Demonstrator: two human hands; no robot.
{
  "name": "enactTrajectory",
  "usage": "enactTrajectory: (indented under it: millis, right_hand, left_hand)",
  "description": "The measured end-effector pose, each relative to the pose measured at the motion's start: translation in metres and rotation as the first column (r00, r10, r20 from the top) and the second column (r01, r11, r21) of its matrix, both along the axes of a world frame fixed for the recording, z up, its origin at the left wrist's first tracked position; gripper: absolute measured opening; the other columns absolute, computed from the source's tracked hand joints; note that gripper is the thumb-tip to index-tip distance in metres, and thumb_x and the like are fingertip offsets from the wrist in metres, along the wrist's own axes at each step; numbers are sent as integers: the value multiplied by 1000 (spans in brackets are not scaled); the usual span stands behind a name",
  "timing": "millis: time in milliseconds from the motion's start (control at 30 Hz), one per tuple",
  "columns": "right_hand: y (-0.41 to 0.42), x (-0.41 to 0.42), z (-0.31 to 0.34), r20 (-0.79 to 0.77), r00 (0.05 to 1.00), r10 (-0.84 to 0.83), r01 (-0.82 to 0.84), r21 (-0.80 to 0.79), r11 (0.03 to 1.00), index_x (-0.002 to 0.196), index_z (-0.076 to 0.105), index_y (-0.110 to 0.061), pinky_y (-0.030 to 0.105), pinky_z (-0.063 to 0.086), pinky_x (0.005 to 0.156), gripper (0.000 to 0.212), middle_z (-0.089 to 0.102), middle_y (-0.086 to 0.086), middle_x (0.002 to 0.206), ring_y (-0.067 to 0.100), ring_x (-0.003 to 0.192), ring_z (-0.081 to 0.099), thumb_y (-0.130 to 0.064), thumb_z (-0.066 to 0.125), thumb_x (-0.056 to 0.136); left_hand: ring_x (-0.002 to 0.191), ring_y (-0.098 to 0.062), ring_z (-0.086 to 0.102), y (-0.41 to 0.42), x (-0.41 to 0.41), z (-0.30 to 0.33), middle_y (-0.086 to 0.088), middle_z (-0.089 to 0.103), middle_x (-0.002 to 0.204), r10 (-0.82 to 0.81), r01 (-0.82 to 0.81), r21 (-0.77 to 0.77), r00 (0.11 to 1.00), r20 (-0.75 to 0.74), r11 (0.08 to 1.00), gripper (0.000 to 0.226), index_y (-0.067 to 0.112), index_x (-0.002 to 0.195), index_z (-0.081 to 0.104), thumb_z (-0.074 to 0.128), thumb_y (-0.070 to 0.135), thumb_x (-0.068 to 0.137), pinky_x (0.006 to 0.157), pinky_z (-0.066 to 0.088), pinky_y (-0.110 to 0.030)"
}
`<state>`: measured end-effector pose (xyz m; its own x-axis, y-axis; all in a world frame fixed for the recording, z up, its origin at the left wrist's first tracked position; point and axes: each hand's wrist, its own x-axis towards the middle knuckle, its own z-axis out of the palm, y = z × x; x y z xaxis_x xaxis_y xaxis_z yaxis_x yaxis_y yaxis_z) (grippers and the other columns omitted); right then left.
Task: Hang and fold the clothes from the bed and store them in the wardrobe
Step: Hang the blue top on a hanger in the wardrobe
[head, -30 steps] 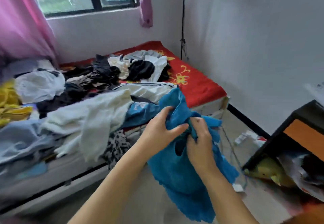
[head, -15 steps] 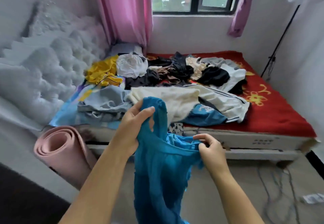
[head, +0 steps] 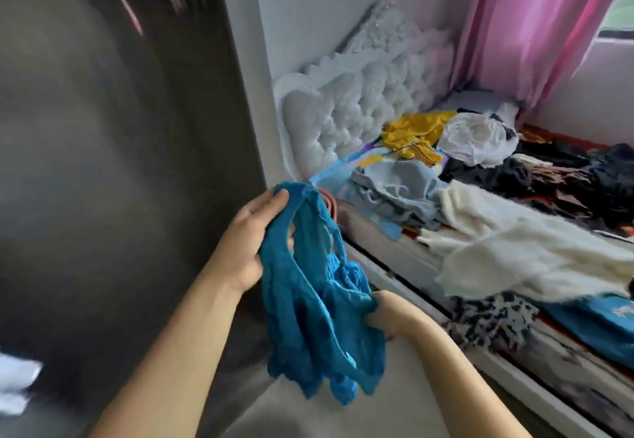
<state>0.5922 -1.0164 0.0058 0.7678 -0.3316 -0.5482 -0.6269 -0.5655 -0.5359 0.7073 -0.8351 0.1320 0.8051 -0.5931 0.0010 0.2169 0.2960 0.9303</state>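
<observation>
I hold a crumpled blue garment [head: 315, 321] in front of me with both hands. My left hand [head: 247, 242] holds its upper edge, fingers behind the cloth and thumb over the top. My right hand [head: 391, 317] grips a bunch of the fabric lower down, its fingers hidden in the folds. The rest of the garment hangs loose below my hands. The bed [head: 429, 266] to the right is piled with clothes: a white knit piece [head: 514, 249], a grey-blue one [head: 401, 187], a yellow one [head: 415, 135], a white bundle [head: 477, 139] and dark items [head: 566, 180].
A dark blurred surface [head: 120, 180] fills the left of the view, with a pale wall edge [head: 247, 77] beside it. A white tufted headboard [head: 360, 101] stands at the bed's head. A pink curtain [head: 531, 25] hangs by the window. Pale floor [head: 291, 413] lies below.
The view has swung left, away from the bed toward the dark surface. Both hands still hold the blue garment, and the right hand now sits lower, bunching the cloth.
</observation>
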Motion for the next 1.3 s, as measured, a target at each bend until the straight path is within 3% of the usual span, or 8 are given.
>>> enactTrajectory:
  millis: [133,300,567,667,800,1067,1167,1300]
  right_hand:
    - [17,42,15,140,984,-109,115,-29,993,92,61,-7,18,46,40,17,63,8,77,17,55,61,-6,45,88]
    - [49,96,69,297,937,-181,139,159,977,110,55,-3,55,54,84,27,61,27,113,44,93,64,3,37,91]
    - [157,165,143,300,789,-536,11,865,501,86,52,-10,18,42,35,25,49,3,52,9,34,42,-9,35,104]
    - [183,186,165,457,813,-359,-96,715,692,91,59,-12,13,20,29,16,43,-4,49,4,33,29,-3,49,99]
    - [208,206,206,618,785,-49,-173,294,940,101,63,-16,16,31,32,22,51,4,56,9,35,43,4,56,92]
    - [240,250,254,557,819,139,-139,-42,989,89,65,-16,20,49,45,19,61,5,78,15,63,59,-1,54,92]
    - [237,277,282,826,552,115,-17,-127,992,86,69,-10,21,47,48,20,62,6,70,15,56,56,-3,52,92]
    - [230,329,337,952,166,258,272,-296,916,110,66,-13,34,46,82,25,64,12,106,28,95,59,-12,52,88]
  left_hand:
    - [39,-2,38,86,14,2,10,45,50,371,-377,-67,925,-79,924,36,23,64,64,50,24,97,38,31,-15]
    - [40,-3,38,172,22,0,10,41,48,649,-669,-107,740,-176,735,31,23,68,48,52,32,97,39,34,-15]
    - [66,-13,68,266,41,35,1,70,75,585,-586,-154,809,-55,796,28,25,73,72,57,35,94,56,53,-23]
    - [79,-18,67,307,58,49,-5,70,91,589,-577,-142,806,60,804,22,22,89,73,55,33,96,66,54,-28]
    - [75,-19,68,337,83,66,-6,70,86,662,-651,-128,746,74,748,24,22,82,72,55,31,97,63,55,-31]
    - [86,-23,64,335,131,94,-10,66,97,631,-616,-134,753,188,776,17,18,98,66,49,15,99,83,52,-41]
    - [82,-22,64,339,147,98,-8,66,92,619,-605,-130,759,204,785,18,19,97,67,49,17,99,72,56,-35]
    - [80,-16,70,347,170,95,-1,74,89,633,-626,-98,753,182,773,23,25,94,72,51,19,98,68,56,-30]
